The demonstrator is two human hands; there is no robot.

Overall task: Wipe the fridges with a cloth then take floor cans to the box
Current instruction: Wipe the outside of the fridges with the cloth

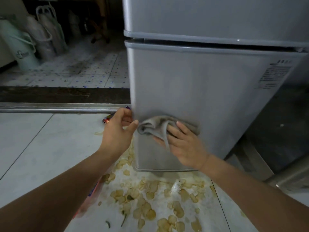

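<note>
A small silver two-door fridge (200, 84) fills the middle and right of the view. My right hand (182, 144) presses a crumpled grey cloth (155, 125) flat against the lower door, near its left edge. My left hand (117, 131) hovers at that edge with fingers curled and apart, its thumb touching the cloth's left end. A can (108, 118) lies on the floor just behind my left hand, mostly hidden by it.
Spilled chips (150, 198) cover the tiles below the fridge, with a crumpled bag (93, 195) beside my left forearm. A metal door rail (58, 110) crosses the floor at left. A pale green bucket (18, 46) and plastic bags stand at the far left. A steel appliance (284, 131) stands at right.
</note>
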